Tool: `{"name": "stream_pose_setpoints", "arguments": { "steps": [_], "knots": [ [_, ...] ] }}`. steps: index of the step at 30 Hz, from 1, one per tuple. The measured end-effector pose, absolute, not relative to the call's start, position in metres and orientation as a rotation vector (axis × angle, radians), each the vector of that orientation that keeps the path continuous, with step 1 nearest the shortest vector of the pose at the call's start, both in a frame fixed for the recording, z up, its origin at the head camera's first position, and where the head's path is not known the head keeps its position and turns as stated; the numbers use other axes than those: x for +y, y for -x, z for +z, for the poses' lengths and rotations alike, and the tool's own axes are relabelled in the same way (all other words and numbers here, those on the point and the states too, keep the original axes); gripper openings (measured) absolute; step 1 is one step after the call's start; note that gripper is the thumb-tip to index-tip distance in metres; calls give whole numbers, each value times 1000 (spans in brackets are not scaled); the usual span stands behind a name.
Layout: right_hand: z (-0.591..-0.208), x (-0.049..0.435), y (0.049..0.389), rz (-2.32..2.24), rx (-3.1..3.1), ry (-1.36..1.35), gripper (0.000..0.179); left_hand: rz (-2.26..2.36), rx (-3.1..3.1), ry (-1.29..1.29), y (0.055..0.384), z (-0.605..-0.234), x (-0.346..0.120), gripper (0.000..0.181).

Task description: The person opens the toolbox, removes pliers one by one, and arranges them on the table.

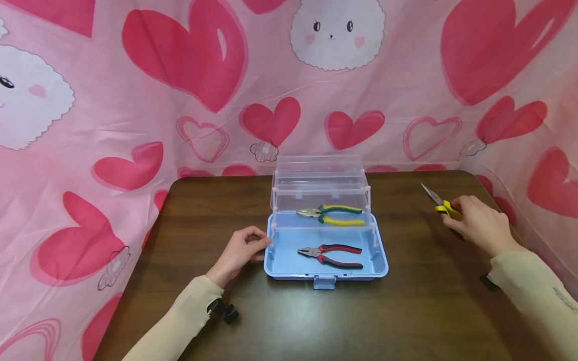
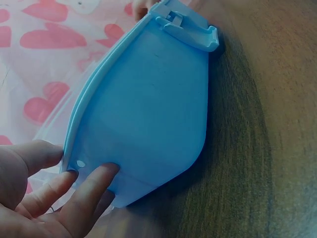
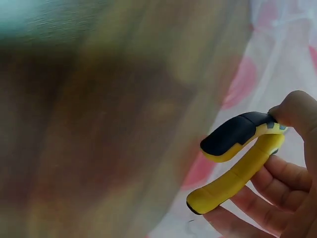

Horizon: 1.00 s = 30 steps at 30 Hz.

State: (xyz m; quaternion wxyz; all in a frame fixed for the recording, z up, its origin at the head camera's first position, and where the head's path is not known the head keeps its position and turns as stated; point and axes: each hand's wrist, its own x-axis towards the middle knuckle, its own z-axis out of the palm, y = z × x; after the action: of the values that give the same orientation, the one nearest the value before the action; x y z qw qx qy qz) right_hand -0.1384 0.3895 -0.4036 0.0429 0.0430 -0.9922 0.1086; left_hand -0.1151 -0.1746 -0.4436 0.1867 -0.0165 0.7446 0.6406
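Note:
A light blue toolbox [image 1: 282,260] lies open on the table. My left hand [image 1: 239,250] grips its left rim, thumb on the edge and fingers against the outer wall [image 2: 148,109]. Raised off the table to the right, long-nose pliers [image 1: 446,206] point away from me, held by my right hand [image 1: 483,225]. Their yellow and black handles [image 3: 233,176] stand apart in the right wrist view. Combination pliers with red and black handles [image 1: 340,247] lie on the toolbox floor. Behind them, green and yellow pliers [image 1: 343,221] are seen at the clear trays.
Clear stacked trays and the lid [image 1: 318,165] rise at the toolbox's back. A blue latch [image 1: 324,284] hangs at its front. The dark wooden table [image 1: 212,205] extends around it, with a pink heart-patterned cloth [image 1: 311,90] behind and at the sides.

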Motion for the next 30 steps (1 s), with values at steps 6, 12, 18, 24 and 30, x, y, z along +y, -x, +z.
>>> {"name": "stream_pose_setpoints", "arguments": {
  "steps": [6, 12, 18, 24, 30],
  "knots": [
    [-417, 413, 138, 349, -3143, -79, 45, 1802, 2106, 40, 115, -444, -175, 21],
    [-425, 433, 137, 361, -3266, 25, 56, 1809, 2101, 38, 115, -444, -175, 22],
    [-431, 446, 136, 402, -3329, 135, 64, 1807, 2094, 50, 115, -443, -174, 22],
    [-435, 449, 137, 427, -3337, 244, 62, 1800, 2098, 50, 115, -443, -174, 22],
    [-437, 448, 138, 424, -3346, 262, 57, 1797, 2108, 43, 115, -442, -174, 22]
  ]
}}
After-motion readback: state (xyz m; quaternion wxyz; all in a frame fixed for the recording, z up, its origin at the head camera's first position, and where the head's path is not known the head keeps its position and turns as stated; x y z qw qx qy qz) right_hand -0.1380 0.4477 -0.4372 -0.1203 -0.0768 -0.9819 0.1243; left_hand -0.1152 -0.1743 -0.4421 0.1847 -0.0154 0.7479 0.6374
